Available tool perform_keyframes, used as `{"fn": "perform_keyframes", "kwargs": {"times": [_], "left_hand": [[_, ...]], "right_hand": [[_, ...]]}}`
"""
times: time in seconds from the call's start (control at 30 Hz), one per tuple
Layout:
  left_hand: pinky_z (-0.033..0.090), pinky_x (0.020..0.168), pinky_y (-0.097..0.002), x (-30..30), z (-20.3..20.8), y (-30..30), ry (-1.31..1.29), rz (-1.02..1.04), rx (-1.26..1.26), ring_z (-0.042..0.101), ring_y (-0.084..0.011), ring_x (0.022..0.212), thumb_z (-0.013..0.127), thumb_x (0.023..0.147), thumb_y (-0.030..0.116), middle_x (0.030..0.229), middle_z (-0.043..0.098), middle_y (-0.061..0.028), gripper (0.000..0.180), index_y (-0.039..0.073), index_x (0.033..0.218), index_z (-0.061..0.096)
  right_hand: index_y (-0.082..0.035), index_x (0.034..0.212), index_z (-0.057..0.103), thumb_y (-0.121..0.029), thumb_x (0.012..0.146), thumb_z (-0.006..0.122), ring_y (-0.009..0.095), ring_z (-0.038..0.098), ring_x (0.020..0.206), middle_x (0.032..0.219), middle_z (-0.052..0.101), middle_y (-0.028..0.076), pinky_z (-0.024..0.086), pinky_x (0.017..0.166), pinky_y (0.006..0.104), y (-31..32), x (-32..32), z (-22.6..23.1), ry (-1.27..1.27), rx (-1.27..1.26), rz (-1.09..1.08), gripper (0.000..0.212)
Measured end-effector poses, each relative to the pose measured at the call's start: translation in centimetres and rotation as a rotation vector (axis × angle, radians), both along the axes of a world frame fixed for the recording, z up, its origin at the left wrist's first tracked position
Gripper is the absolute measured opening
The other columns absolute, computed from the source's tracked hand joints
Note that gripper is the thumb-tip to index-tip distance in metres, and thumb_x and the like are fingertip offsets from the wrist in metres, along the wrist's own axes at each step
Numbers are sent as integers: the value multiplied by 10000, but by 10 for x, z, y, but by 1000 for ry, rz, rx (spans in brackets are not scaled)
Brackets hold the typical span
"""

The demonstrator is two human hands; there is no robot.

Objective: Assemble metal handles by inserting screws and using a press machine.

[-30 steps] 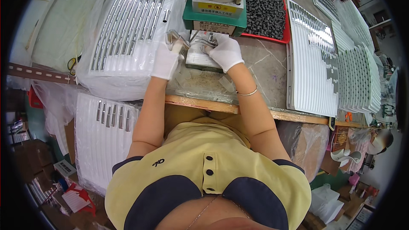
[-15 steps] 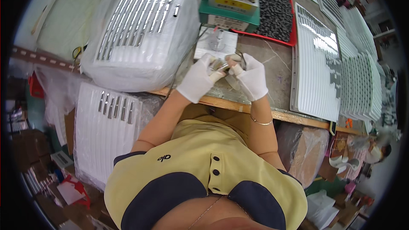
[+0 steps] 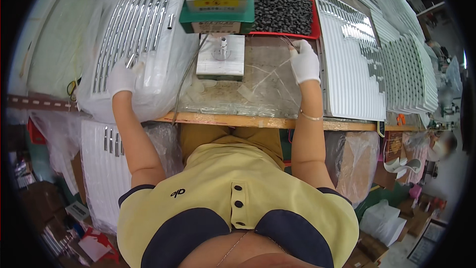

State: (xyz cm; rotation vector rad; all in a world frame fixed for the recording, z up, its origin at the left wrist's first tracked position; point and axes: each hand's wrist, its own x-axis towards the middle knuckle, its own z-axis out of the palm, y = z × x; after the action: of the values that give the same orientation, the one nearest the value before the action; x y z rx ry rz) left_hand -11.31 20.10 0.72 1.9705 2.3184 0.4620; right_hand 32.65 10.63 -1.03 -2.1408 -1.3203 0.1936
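My left hand (image 3: 122, 77), in a white glove with some fingertips bare, is over the ribbed white tray (image 3: 163, 67) on the left. Its fingers are closed round a short chrome tube (image 3: 131, 61), among rows of similar tubes. My right hand (image 3: 304, 64), gloved the same way, is at the front of the red bin (image 3: 316, 20). A thin dark two-pronged tool like tweezers (image 3: 287, 41) sticks out of its closed fingers. Between the hands, a metal block (image 3: 230, 69) carries a small upright chrome pin (image 3: 223, 44) under a green-based press (image 3: 218, 17).
Black small parts (image 3: 282, 0) fill the red bin. A second ribbed tray (image 3: 347, 69), partly filled with chrome tubes, lies on the right beside stacked white trays (image 3: 411, 79). A cable (image 3: 186, 69) crosses the table left of the block. Clear plastic scraps (image 3: 245, 92) lie near the wooden edge (image 3: 238, 120).
My hands were together before the block, fingers around a small shiny piece. They have parted: the left moved to the left tray, the right toward the red bin. The view has shifted.
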Motion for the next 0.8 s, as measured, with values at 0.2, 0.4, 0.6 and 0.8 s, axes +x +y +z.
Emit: {"fn": "perform_keyframes", "kwargs": {"times": [0.2,0.4,0.6,0.8], "left_hand": [[480,770,-376,-2,-10,0,-200,-16,-14,635,-316,847,662,789,272,938,663,-177,365,18,1049,624],[414,565,-228,80,25,-51,-990,-282,-57,512,-79,614,609,856,151,757,599,-30,188,37,1005,607],[461,632,-228,182,8,-76,-1174,-441,-493,597,-89,742,685,810,113,842,637,-50,262,18,1034,588],[478,699,-252,218,-24,-77,-1100,-655,-277,600,-107,770,728,769,77,867,657,-56,261,29,992,601]], "right_hand": [[-156,960,677,-370,863,582,328,642,896,959,668,123,504,759,430,38,12,9,-176,-215,-92,254],[-161,950,692,-333,864,570,316,638,875,940,670,112,497,771,414,54,21,-8,-231,-299,-83,227],[-121,887,693,-239,824,623,295,643,837,914,670,127,501,752,363,1,-4,34,61,27,181,151],[-22,885,672,-67,779,652,240,623,728,810,655,115,490,686,308,-48,-29,72,82,32,472,116]]}}
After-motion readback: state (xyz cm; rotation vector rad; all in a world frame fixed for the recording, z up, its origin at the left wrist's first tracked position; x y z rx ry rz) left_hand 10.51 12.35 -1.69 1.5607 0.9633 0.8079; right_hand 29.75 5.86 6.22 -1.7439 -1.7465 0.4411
